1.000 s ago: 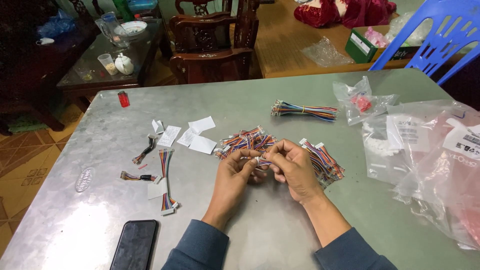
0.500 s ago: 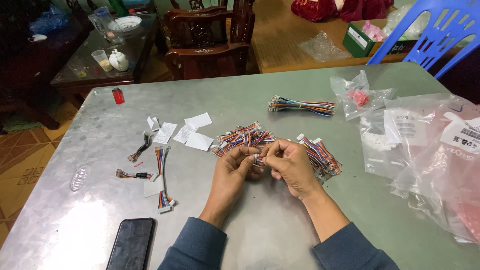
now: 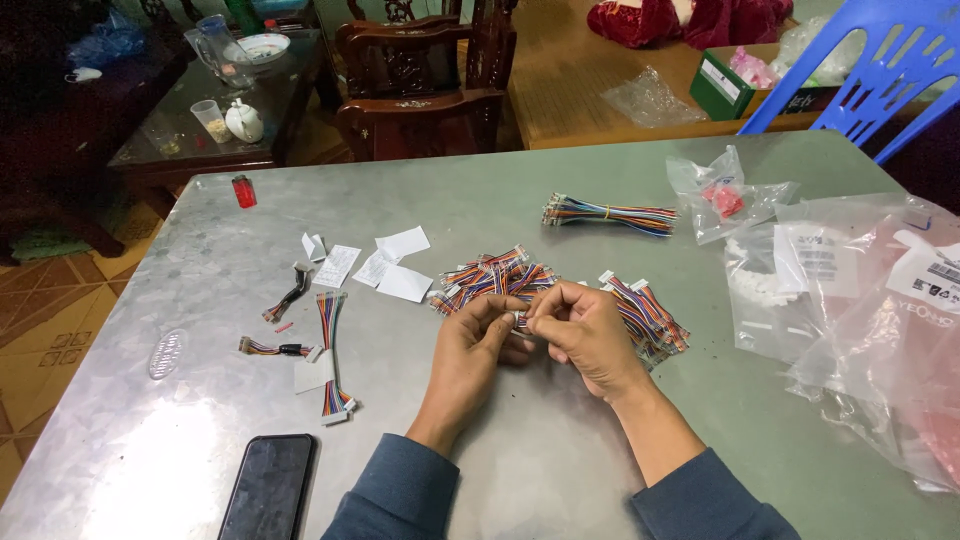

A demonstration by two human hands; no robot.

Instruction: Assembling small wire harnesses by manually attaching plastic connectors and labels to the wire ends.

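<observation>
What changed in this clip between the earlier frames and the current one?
Nothing visibly changed. Both hands, left hand and right hand, stay pressed together over the metal table, fingers pinching the same small connector. The wire bundles, paper slips and phone lie as before.

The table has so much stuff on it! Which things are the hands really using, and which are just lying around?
Being used:
left hand and right hand, pinching a small wire connector
pile of rainbow wire pieces
second wire pile
tied wire bundle

Just lying around:
black phone
red lighter
paper slips
plastic bags
</observation>
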